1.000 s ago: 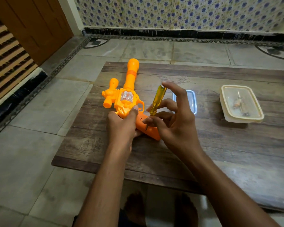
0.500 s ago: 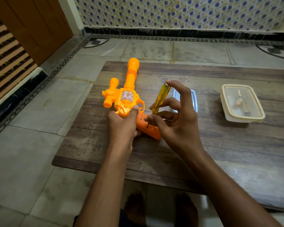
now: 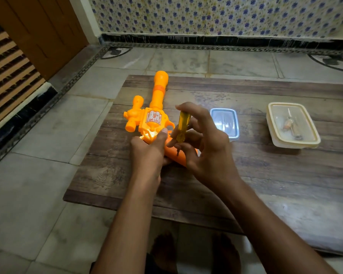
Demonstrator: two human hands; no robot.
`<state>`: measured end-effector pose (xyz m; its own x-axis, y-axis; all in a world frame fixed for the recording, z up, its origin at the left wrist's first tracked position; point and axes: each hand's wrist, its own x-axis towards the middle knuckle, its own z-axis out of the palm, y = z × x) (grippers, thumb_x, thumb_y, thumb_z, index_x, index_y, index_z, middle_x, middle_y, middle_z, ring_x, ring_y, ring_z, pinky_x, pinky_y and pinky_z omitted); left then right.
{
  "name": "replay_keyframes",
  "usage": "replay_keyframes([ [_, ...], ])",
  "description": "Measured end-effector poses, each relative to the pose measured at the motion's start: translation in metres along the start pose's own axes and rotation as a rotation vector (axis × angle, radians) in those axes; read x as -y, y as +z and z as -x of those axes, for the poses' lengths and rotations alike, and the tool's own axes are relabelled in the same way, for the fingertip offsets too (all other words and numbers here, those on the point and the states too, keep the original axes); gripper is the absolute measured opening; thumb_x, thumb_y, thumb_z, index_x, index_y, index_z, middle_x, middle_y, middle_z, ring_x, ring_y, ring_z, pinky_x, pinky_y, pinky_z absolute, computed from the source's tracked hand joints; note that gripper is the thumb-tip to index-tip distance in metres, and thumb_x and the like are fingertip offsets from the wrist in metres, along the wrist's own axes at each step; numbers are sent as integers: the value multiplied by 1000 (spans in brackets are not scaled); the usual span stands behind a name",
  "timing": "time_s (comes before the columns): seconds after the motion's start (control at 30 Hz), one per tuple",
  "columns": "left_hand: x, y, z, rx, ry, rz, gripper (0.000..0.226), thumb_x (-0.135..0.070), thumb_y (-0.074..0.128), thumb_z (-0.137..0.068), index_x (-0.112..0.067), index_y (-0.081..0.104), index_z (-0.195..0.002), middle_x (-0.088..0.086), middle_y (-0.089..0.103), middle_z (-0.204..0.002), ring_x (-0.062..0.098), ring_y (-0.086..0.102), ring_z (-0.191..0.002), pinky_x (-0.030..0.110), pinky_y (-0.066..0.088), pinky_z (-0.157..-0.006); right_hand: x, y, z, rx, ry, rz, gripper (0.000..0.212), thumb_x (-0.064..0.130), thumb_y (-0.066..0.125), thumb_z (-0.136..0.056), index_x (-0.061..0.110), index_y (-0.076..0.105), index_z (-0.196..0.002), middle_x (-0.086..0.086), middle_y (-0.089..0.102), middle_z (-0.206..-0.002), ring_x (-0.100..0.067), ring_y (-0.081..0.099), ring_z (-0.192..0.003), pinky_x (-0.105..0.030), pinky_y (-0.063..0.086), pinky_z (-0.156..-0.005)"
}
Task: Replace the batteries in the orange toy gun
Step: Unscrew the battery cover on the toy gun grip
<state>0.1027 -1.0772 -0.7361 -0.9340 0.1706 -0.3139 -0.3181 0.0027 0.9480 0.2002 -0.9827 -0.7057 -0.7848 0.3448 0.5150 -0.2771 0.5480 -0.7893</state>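
Note:
The orange toy gun (image 3: 153,117) lies flat on the low wooden table (image 3: 265,175), barrel pointing away from me. My left hand (image 3: 149,153) grips its body just behind the trigger, thumb on the frame. My right hand (image 3: 204,147) pinches a screwdriver with a yellow handle (image 3: 183,126), held nearly upright. Its metal tip touches the gun's orange grip (image 3: 176,157). The fingers hide most of the grip.
A small clear lid or tray (image 3: 225,123) lies just behind my right hand. At the right stands a cream plastic box (image 3: 292,125) holding small tools. Tiled floor surrounds the table, with a wooden door at the back left. My bare feet show under the near edge.
The screwdriver handle has swung back to a more upright tilt and my right fingers have shifted on it. Left hand and gun stay in place.

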Motion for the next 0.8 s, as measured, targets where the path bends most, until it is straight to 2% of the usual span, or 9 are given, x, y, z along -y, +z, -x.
replay_keyframes([
  [0.1, 0, 1, 0, -3, 7, 27, 16, -21, 77, -91, -11, 72, -102, 12, 78, -94, 27, 78, -82, 47, 65, -64, 1, -1, -1, -12, -50, 1, 73, -15, 64, -77, 20, 48, -138, 9, 64, -102, -24, 74, -85, -41, 62, -75],
  [0.17, 1, 1, 1, -5, -1, 46, 10, -17, 78, -90, -10, 73, -96, 11, 79, -89, 26, 78, -77, 42, 64, -59, 4, -1, -1, -40, -99, 7, 58, -8, 72, -82, 9, 55, -136, 15, 59, -109, -25, 73, -87, -38, 62, -76],
  [0.27, 1, 1, 0, 26, -32, 99, 20, -17, 81, -87, -7, 74, -102, 14, 79, -94, 31, 79, -86, 53, 65, -67, 3, 0, -2, -167, -159, 113, 39, 2, 79, -88, 1, 64, -124, 0, 67, -111, -19, 71, -89, -30, 61, -78],
  [0.33, -1, 0, 1, 40, -35, 124, 22, -16, 82, -86, -8, 76, -105, 12, 80, -95, 28, 79, -87, 53, 65, -67, 1, 0, -4, -224, -143, 118, 33, 0, 77, -90, -1, 67, -122, -6, 72, -109, -17, 73, -94, -30, 61, -81],
  [0.47, -1, 0, 2, 70, -14, 122, 3, -10, 78, -88, -12, 78, -91, 2, 78, -76, 19, 77, -74, 40, 63, -59, 4, -1, -6, -177, -72, 24, 35, -7, 72, -88, 2, 67, -122, -4, 74, -104, -19, 76, -93, -40, 62, -78],
  [0.53, 0, -1, 1, 80, -16, 106, 3, -10, 78, -88, -11, 78, -91, 5, 78, -79, 22, 76, -76, 46, 64, -63, 7, -2, -8, -134, -62, -24, 37, -17, 67, -85, 2, 67, -117, -4, 74, -100, -16, 76, -94, -40, 62, -79],
  [0.6, -1, -2, 1, 78, -27, 97, 21, -18, 83, -80, -9, 79, -98, 17, 77, -90, 31, 75, -84, 59, 63, -70, 9, -4, -9, -68, -50, -60, 39, -21, 62, -85, 2, 66, -116, -4, 74, -99, -15, 75, -98, -38, 62, -82],
  [0.67, -2, -1, 0, 69, -33, 99, 32, -23, 86, -73, -9, 77, -101, 23, 76, -98, 39, 76, -92, 64, 62, -71, 7, -6, -10, -7, -28, -77, 42, -24, 56, -88, 2, 65, -120, -6, 74, -103, -16, 75, -103, -36, 61, -87],
  [0.8, 1, 0, -1, 27, -46, 126, 18, -14, 77, -89, -10, 74, -105, 13, 79, -98, 29, 78, -90, 47, 64, -64, 3, -13, -11, 33, 26, -180, 39, -20, 53, -92, 3, 61, -123, -9, 72, -111, -25, 73, -110, -49, 59, -93],
])
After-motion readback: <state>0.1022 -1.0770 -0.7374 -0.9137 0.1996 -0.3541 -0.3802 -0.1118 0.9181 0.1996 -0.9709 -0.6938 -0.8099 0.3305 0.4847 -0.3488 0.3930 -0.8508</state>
